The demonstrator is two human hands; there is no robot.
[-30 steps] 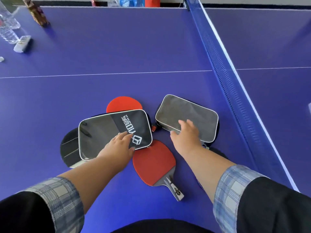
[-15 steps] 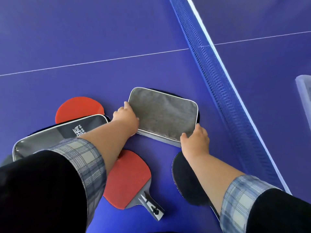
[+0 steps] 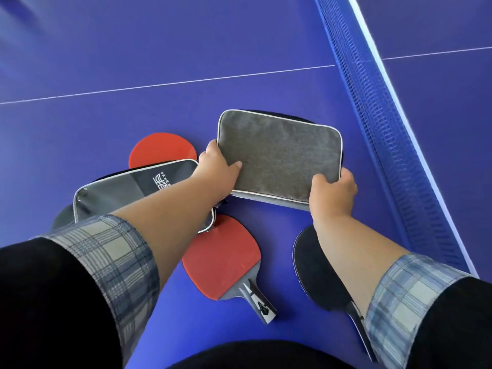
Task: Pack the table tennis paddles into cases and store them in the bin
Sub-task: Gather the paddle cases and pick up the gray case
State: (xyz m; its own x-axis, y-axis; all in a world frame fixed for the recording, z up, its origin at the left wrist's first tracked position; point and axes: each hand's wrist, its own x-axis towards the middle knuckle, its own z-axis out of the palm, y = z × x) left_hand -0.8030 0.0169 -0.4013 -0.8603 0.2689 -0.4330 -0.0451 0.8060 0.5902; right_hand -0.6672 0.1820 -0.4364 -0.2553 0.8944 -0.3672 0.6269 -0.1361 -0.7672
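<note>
A grey felt-faced paddle case (image 3: 279,153) with white piping is tilted up off the blue table. My left hand (image 3: 219,166) grips its left edge and my right hand (image 3: 334,190) grips its near right corner. A second case (image 3: 127,193), black and grey with a white logo, lies to the left, partly under my left forearm. A red paddle (image 3: 223,259) lies face up near me, its handle pointing toward me. Another red paddle (image 3: 162,149) sticks out behind the second case. A black paddle (image 3: 316,275) lies under my right forearm.
The blue table tennis net (image 3: 378,123) runs along the right, close to the grey case. A dark paddle blade (image 3: 62,219) peeks out at the left under the logo case. White court lines cross the table (image 3: 133,62) farther away. No bin shows.
My left hand left the logo case and took the grey case's left edge; my right hand moved to its near corner. The case's near edge has risen off the table, uncovering the black paddle.
</note>
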